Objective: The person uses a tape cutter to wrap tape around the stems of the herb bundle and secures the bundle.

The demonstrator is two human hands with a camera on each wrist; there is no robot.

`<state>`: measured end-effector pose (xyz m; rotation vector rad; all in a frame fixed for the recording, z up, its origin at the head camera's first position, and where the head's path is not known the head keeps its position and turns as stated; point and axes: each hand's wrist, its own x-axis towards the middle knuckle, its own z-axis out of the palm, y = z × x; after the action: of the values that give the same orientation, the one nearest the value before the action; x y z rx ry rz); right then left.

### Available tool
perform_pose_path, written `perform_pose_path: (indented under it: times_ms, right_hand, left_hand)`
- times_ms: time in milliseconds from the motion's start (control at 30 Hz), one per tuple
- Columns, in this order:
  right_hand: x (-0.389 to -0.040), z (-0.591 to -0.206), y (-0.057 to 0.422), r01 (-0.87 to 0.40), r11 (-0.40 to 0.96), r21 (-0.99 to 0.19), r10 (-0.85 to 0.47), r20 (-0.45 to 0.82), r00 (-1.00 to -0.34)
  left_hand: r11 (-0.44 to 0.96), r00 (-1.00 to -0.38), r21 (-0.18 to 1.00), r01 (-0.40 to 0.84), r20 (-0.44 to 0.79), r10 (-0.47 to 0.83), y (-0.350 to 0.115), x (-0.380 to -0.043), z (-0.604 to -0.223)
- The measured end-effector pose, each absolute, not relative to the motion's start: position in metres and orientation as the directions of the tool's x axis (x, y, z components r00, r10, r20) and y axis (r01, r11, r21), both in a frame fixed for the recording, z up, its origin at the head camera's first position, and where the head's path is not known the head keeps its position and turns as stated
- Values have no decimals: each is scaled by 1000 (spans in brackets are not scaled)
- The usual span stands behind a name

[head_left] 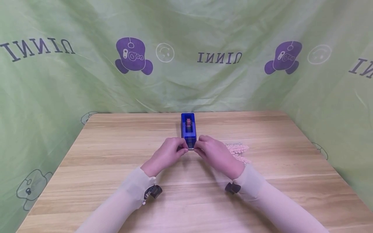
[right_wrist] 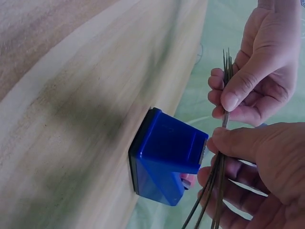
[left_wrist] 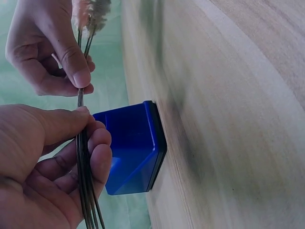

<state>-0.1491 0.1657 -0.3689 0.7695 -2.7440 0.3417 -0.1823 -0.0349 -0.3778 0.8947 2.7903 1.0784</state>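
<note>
Both hands pinch one bundle of thin brown stems (left_wrist: 85, 162) between thumb and fingers, a short gap apart. My left hand (head_left: 169, 151) holds the stems' bare end, and my right hand (head_left: 217, 153) grips them nearer the pink and greyish fluffy heads (head_left: 237, 149), partly hidden behind it. Just beyond the fingertips a blue tape dispenser (head_left: 188, 127) stands on the table, its roll (head_left: 188, 122) showing a reddish core. In the right wrist view its toothed cutting edge (right_wrist: 203, 151) is close to the right fingers. Whether tape lies on the stems is hard to tell.
The wooden table (head_left: 116, 136) reaches away on all sides of the hands. A green printed curtain (head_left: 180, 87) hangs behind it and at both sides. Dark wrist-worn devices sit under each sleeve.
</note>
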Motion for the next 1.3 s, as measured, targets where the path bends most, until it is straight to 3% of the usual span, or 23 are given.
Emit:
perform_pose_path:
  times_ms: [467,633,833,1100,1300]
  right_hand:
    - [-152,-373,165,-537,835,-119,-464,371,-804]
    - [-153,-373,165,-510,844,-164,-444,317,-838]
    - [-158,-369,166,-451,843,-294,-409,196,-891]
    - [-171,-367,166,-301,759,-578,-360,13,-933]
    - [-180,-367,161,-201,715,-669,-325,-65,-943]
  left_hand:
    - [614,-840,616,494,154,521,-34,-184,-378]
    - [610,-851,632,478,159,501,-33,-184,-379]
    - [601,-846,628,495,191,497,-32,-185,-382]
    - [590,-828,611,527,213,519,-33,-186,-383]
    - [582,-828,623,523,209,521,-33,-186,-384]
